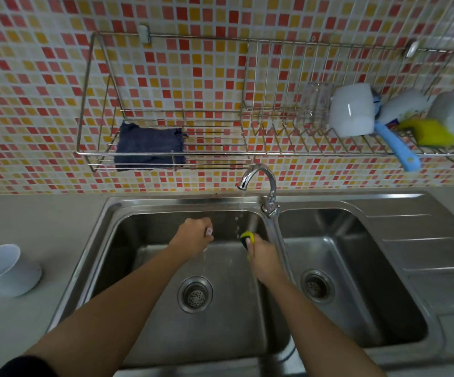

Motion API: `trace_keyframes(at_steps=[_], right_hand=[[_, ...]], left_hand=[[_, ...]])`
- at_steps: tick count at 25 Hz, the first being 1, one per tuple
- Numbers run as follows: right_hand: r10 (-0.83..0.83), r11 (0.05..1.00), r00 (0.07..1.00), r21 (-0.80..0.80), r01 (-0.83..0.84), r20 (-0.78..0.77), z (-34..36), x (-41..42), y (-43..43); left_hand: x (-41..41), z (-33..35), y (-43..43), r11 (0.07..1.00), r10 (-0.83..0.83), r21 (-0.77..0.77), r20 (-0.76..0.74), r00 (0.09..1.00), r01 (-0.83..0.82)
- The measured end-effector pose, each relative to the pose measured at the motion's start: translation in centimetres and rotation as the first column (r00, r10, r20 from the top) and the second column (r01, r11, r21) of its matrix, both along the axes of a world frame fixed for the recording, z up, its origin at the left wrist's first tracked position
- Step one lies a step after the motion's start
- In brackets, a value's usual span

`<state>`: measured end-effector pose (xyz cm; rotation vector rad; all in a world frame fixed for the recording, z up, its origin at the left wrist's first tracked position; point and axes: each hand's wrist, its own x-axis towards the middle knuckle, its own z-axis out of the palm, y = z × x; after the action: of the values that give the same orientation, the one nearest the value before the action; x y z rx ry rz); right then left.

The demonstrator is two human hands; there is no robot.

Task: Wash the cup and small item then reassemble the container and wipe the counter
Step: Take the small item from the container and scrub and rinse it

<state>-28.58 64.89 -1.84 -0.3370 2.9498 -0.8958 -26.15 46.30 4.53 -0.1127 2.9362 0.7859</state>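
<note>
Both my hands are over the left sink basin (144, 308). My left hand (193, 235) is closed around a small pale item (209, 231); only its tip shows past my fingers. My right hand (264, 254) grips a yellow and dark sponge (247, 238) just right of the thin water stream falling from the faucet (258, 176). A white cup-like container (5, 270) lies tilted on the grey counter (43, 229) at the far left.
A wire wall rack (220, 153) holds a dark blue cloth (149, 146) on the left and white cups (352, 111), a blue-handled brush (400, 148) and a yellow sponge (432, 131) on the right. The right basin (362, 281) and drainboard (438, 254) lie to the right.
</note>
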Motion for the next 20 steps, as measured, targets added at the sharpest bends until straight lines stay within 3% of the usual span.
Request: trace_keyframes(at_steps=[3, 7, 12, 13, 15, 20], right_hand=[[0.0, 1.0, 0.995, 0.027, 0.003, -0.104, 4.3, 0.4, -1.0], [0.064, 0.991, 0.949, -0.095, -0.098, -0.308, 9.8, 1.0, -2.2], [-0.01, 0.964, 0.825, -0.224, -0.141, -0.564, 18.7, -1.6, -5.1], [-0.013, 0.949, 0.833, -0.27, -0.165, -0.554, 20.5, -2.6, -6.0], [0.032, 0.937, 0.92, -0.31, -0.164, -0.391, 22.8, -4.9, -7.8], [0.091, 0.996, 0.995, 0.022, -0.091, -0.034, 22.1, -10.3, -13.4]], left_hand=[[0.9, 0.8, -0.9, 1.0, 0.009, 0.009, -0.045, 0.999, -0.009], [1.6, 2.1, -2.0, 1.0, 0.016, 0.017, -0.164, 0.986, -0.013], [2.7, 3.8, -3.1, 0.997, 0.04, 0.069, -0.258, 0.965, -0.023], [2.9, 4.1, -3.3, 0.996, 0.04, 0.083, -0.264, 0.964, -0.019], [3.4, 4.4, -3.6, 0.993, 0.051, 0.115, -0.264, 0.963, -0.022], [5.3, 4.6, -5.2, 0.98, 0.136, 0.178, -0.28, 0.95, -0.088]])
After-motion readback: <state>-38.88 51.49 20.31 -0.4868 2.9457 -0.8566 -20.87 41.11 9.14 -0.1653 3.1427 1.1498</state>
